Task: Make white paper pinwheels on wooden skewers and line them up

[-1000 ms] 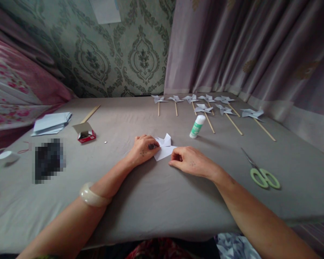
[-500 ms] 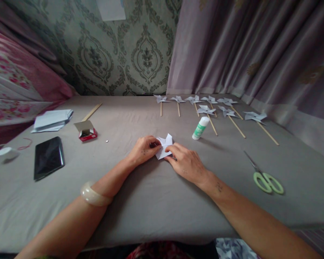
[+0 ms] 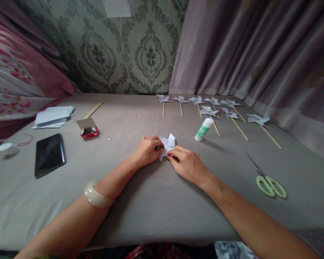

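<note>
A small white paper pinwheel (image 3: 169, 142), partly folded, lies on the table between my hands. My left hand (image 3: 149, 150) pinches its left side, fingers bent and thumb pressed near the centre. At the lower right edge, my right hand (image 3: 185, 161) grips a paper corner between thumb and fingertips. The fingers cover part of the folds. A white and green glue stick (image 3: 204, 129) stands tilted beyond my right hand. To the left of my left hand sits a tiny pale round piece (image 3: 109, 139).
Several finished pinwheels (image 3: 212, 111) on sticks lie at the back right. Scissors (image 3: 267, 181) with green handles rest at right. On the left are a small red box (image 3: 89, 132), a flat wooden stick (image 3: 94, 109), a paper stack (image 3: 54, 117) and a black tablet (image 3: 50, 155).
My right fingers have shifted to the paper's lower edge, and a fold there now sits differently. My left hand keeps its hold. The whole view has shifted slightly.
</note>
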Tool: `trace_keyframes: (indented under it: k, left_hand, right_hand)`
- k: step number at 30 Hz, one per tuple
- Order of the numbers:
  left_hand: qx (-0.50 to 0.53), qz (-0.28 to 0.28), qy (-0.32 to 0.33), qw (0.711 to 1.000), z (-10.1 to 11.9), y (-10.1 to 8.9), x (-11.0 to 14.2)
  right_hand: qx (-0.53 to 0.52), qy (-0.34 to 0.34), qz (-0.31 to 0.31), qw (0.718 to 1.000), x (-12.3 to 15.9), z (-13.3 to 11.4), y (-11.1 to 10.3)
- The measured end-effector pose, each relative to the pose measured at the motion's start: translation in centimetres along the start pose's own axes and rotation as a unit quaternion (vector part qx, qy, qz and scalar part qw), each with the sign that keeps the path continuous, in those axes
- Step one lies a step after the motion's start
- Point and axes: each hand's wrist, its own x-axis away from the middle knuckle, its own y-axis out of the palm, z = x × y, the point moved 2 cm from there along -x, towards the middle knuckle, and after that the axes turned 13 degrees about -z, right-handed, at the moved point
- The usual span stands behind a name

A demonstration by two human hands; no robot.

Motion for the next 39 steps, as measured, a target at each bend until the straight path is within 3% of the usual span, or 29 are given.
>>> trace_keyframes:
  k: [12, 29, 39]
  left_hand:
    - [-0.038, -0.027, -0.007, 0.999, 0.2, -0.1, 0.1]
    - [-0.051, -0.023, -0.004, 0.998, 0.4, -0.1, 0.1]
    - [-0.060, -0.016, 0.008, 0.998, 0.2, 0.1, 0.2]
  right_hand:
    - [-0.094, 0.012, 0.027, 0.995, -0.6, 0.6, 0.3]
    - [-0.177, 0.119, 0.071, 0.974, -1.8, 1.9, 1.0]
    - [-0.148, 0.108, 0.033, 0.983, -2.5, 1.3, 0.2]
